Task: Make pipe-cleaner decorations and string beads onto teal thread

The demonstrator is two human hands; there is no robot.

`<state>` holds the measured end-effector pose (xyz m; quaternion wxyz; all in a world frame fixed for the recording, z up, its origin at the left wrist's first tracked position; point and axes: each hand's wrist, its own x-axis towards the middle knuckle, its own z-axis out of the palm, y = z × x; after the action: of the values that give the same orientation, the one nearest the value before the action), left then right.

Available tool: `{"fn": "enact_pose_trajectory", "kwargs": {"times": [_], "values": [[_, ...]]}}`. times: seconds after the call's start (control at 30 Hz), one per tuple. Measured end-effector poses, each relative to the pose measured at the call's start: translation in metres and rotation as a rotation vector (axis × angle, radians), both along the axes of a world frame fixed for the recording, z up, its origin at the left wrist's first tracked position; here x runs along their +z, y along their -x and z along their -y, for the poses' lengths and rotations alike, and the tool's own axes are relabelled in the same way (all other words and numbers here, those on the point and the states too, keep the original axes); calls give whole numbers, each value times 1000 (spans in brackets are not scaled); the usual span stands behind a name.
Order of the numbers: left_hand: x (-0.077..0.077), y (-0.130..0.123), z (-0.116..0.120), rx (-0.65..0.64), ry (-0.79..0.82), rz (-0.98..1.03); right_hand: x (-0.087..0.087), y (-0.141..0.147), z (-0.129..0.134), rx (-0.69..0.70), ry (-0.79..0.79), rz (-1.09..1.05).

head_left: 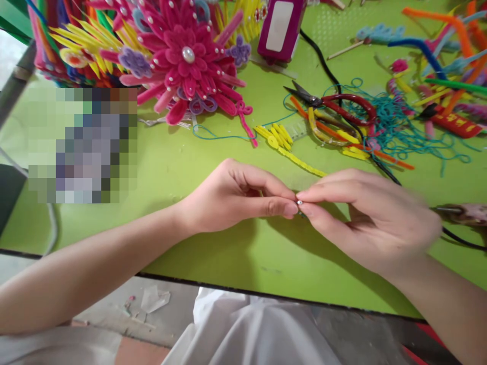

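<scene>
Near the middle of the green table [228, 258], my left hand [239, 197] and my right hand [365, 213] meet fingertip to fingertip. Between the pinched thumbs and forefingers shows a small white bead [300, 202], with a bit of something dark and teal just below it. Both hands pinch closed at this spot; the fingers hide most of what they hold. Beyond them lies a yellow fuzzy stem piece [294, 158] with short loops at one end.
A large pink fuzzy flower [184, 61] stands at the back. Behind my right hand are red-handled scissors [353, 104], tangled teal thread [411, 124] and an orange stem. A purple box [281, 30] stands at the back; a tool with a metal tip [452, 209] lies far right.
</scene>
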<state>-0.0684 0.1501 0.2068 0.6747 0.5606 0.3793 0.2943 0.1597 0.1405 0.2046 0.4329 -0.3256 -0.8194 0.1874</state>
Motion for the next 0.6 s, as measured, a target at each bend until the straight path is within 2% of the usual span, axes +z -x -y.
{"fn": "enact_pose_trajectory", "kwargs": {"times": [0.4,0.5,0.6], "values": [[-1,1,0,-26,-40,-3,0,-4,-1,39,56,45],[-2,1,0,-30,-42,12,0,-4,-3,85,59,-1],[-3,2,1,-32,-48,35,1,-3,-4,124,127,-72]]}}
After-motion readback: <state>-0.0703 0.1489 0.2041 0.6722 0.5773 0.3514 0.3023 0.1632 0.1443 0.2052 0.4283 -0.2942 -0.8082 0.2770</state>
